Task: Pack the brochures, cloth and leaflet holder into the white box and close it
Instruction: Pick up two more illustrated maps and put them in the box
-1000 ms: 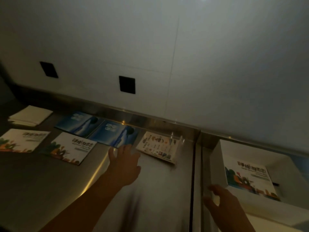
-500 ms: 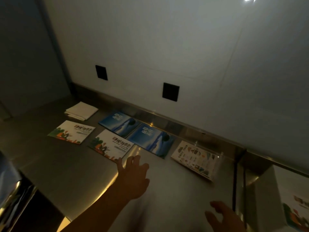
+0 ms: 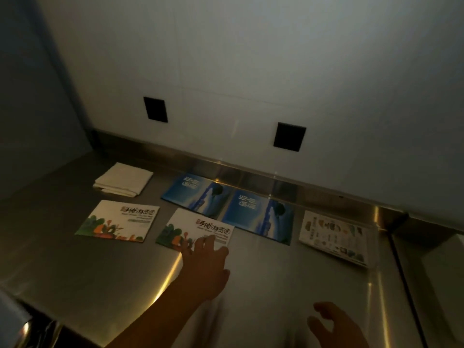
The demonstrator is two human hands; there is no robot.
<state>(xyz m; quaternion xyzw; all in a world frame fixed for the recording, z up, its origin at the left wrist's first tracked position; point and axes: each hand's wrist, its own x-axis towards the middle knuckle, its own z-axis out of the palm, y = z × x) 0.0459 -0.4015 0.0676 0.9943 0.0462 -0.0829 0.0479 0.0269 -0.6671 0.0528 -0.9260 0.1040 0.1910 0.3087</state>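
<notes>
Four brochures, one cloth and the leaflet holder all lie out on the steel counter (image 3: 105, 270), so most of the packing looks undone as far as this view shows.

Nearest, at the counter's front edge, the right hand (image 3: 334, 325) hovers with fingers loosely curled and nothing in it. A little further in, the left hand (image 3: 203, 267) reaches forward, fingers spread, its fingertips (image 3: 208, 241) over the near edge of the nearer illustrated brochure (image 3: 193, 229); it has hold of nothing yet, and whether it presses the paper I cannot tell. My guess is that this brochure is the one about to be picked up.

Left of it, apart, lies the second illustrated brochure (image 3: 118, 221). To the right, near the counter's right edge, the leaflet holder (image 3: 336, 237) lies flat with a printed sheet in it. Further back, two blue brochures (image 3: 226, 207) sit side by side against the rear upstand, one corner tucked under the nearer illustrated brochure. The folded cloth (image 3: 123, 183) rests towards the far left corner.

A pale shape at the right border may be the white box (image 3: 447, 267); its contents and lid cannot be seen.
</notes>
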